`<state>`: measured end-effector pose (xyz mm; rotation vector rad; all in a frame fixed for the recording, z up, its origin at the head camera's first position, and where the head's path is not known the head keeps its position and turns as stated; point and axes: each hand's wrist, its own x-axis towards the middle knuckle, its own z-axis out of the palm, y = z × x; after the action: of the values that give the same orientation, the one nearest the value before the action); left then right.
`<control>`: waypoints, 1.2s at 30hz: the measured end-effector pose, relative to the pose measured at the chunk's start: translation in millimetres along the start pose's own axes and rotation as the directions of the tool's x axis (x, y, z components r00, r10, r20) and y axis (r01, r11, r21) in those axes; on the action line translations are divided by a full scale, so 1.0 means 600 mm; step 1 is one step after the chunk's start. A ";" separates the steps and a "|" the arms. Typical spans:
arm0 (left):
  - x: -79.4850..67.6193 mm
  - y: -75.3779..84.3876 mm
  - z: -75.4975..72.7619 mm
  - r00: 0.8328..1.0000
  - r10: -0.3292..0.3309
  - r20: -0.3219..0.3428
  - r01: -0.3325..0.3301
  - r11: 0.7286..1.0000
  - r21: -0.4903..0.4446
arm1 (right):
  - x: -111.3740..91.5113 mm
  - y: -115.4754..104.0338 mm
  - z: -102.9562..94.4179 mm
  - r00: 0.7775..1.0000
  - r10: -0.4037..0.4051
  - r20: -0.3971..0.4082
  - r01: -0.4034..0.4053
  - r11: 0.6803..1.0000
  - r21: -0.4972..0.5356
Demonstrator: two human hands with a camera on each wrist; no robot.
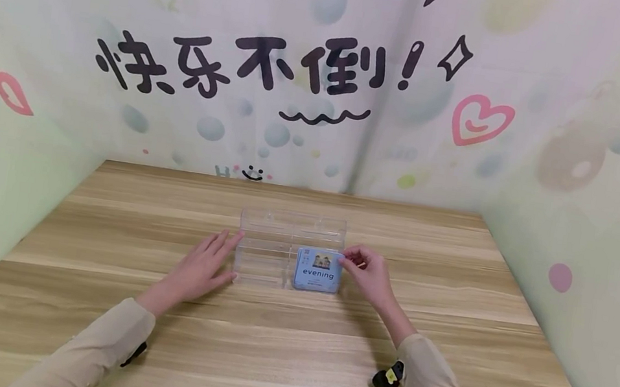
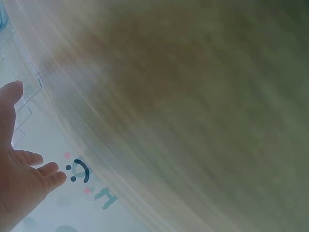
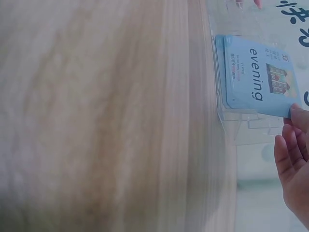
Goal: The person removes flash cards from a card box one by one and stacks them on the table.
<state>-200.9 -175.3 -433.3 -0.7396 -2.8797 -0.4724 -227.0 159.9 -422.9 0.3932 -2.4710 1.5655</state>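
Note:
A clear plastic box [image 1: 264, 245] with two side-by-side compartments lies on the table. Blue word cards, the front one an "evening" card [image 1: 316, 282] with a small building picture, fill its right compartment; more blue edges show behind that card in the right wrist view. My right hand [image 1: 370, 279] pinches the card's upper right corner, thumb [image 3: 298, 116] on its face and fingers behind. At the box's left side, my left hand [image 1: 199, 269] rests with fairly straight, spread fingers, tips right at the wall. No card shows in the left compartment.
The wood-grain table [image 1: 265, 357] runs back to a printed cloth wall [image 1: 177, 130] with large lettering, and pale cloth stands on both sides. A black wrist device [image 1: 386, 381] hangs below the right sleeve.

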 end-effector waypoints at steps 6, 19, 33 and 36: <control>0.000 0.000 0.000 1.000 0.004 -0.003 -0.004 1.000 0.005 | 0.001 -0.006 -0.004 1.000 -0.008 -0.018 0.008 1.000 0.001; 0.000 0.003 -0.001 1.000 0.003 0.004 -0.003 1.000 -0.007 | 0.007 0.005 -0.008 0.999 -0.042 -0.032 0.042 0.999 0.011; 0.000 0.001 0.000 1.000 0.005 0.002 -0.005 1.000 -0.002 | 0.003 -0.066 -0.031 1.000 -0.007 -0.028 0.009 0.998 0.064; 0.000 0.001 -0.001 1.000 0.001 0.005 -0.001 1.000 -0.004 | 0.004 -0.067 -0.037 0.999 -0.017 -0.042 0.021 0.996 0.090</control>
<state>-200.6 -175.0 -432.7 -0.7432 -2.8836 -0.4767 -216.0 163.0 -378.3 0.3936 -2.3653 1.6653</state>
